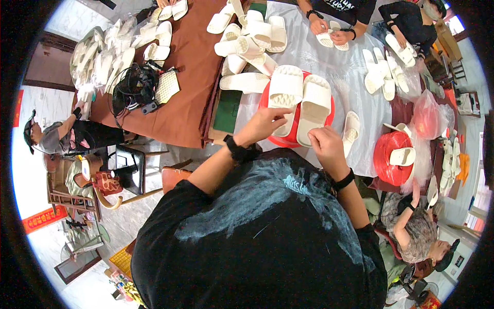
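In front of me a pair of white slide slippers lies side by side, toes away from me, on a round red support. The left slipper (286, 87) has a wide quilted strap, as does the right slipper (315, 100). My left hand (265, 125) hovers over the left slipper's edge, index finger and thumb stretched out and apart, nothing visible between them. Beside the heel of the right slipper is my right hand (329, 150), its fingers curled and pressed together. Whatever it may pinch is too small to make out. The red support (264, 98) shows around both slippers.
A heap of white slippers (249, 44) covers the far left of my table. One slipper (351, 129) lies to my right, near a red wrapped bundle (393, 157). Across the table, a co-worker's hands (329, 35) handle slippers. Tangled black cables (135, 88) sit on the brown table.
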Demonstrator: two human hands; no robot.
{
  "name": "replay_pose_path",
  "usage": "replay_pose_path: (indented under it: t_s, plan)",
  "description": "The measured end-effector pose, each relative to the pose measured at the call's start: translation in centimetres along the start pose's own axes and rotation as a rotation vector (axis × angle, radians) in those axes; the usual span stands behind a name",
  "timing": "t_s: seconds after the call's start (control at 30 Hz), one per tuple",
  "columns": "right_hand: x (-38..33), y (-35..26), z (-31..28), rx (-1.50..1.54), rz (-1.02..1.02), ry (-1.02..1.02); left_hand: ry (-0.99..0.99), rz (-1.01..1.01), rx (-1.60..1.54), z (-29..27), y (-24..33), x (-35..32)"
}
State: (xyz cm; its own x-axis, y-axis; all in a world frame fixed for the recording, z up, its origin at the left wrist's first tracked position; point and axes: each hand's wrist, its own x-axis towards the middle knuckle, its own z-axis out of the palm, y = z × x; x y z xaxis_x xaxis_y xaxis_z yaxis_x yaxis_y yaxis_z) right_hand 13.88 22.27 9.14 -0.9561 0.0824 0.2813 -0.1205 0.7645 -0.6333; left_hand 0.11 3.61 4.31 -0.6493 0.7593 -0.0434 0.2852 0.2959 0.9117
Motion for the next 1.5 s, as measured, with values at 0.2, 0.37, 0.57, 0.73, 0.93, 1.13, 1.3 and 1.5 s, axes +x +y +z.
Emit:
replay_pose_path:
  t_s: [0.2, 0.37, 0.57, 0.73, 0.93, 1.13, 1.3, 1.5]
  plan:
    - [0.2, 1.5, 1.5, -0.072, 0.004, -0.069, 0.093, -0.103, 0.085, -2.7, 0.6, -1.9]
    - [2.0, 2.5, 3.1, -0.200, 0.088, -0.087, 0.175, -0.107, 0.082, -3.5, -0.5, -1.8]
    - [4.5, 2.5, 4.5, -0.349, 0.109, -0.046, 0.257, -0.095, 0.151, -5.3, 0.1, 0.3]
    - [4.8, 4.2, 6.5, -0.443, 0.031, 0.044, 0.379, 0.020, 0.304, -6.9, 1.3, 4.7]
    - [5.2, 4.4, 7.1, -0.550, -0.100, 0.031, 0.132, -0.008, 0.665, -6.9, -0.1, 13.1]
    - [5.6, 4.3, 7.0, -0.551, -0.070, 0.016, -0.151, -0.098, 0.891, -4.7, 1.1, 18.6]
    - [5.7, 4.3, 7.3, -0.567, -0.075, 0.002, -0.273, -0.108, 0.791, -4.4, -2.6, 21.2]
    - [5.2, 4.8, 7.0, -0.507, -0.103, 0.031, -0.254, 0.053, 0.717, -3.2, -1.8, 21.7]
